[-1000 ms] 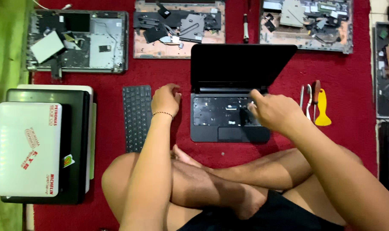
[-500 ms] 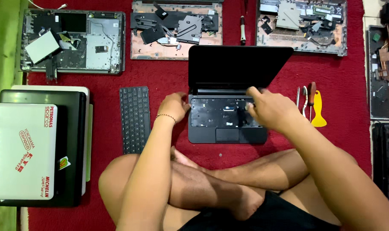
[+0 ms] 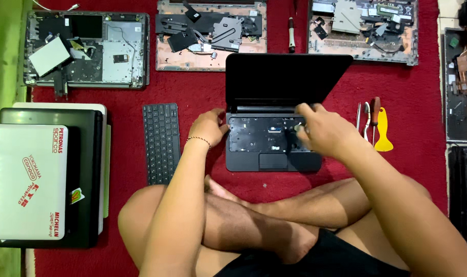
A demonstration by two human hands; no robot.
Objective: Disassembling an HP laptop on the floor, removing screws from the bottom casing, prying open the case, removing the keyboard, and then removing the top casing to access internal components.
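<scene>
Red carpet [image 3: 192, 87] underfoot, person cross-legged. Small black laptop [image 3: 274, 128] open ahead, keyboard out, bare deck showing. Detached keyboard [image 3: 161, 142] lying just left of it. Left hand [image 3: 209, 127] loosely curled, steadying laptop's left edge. Right hand [image 3: 320, 129] over deck's right side, fingers bent down; grip hidden, cannot tell.

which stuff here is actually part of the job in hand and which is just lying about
In hand:
- open black laptop with its keyboard bay bare
- left hand at its left edge
- right hand over the bay
- removed keyboard

Lying about:
- three opened laptop shells
- stacked laptops
- yellow pry tool
</scene>
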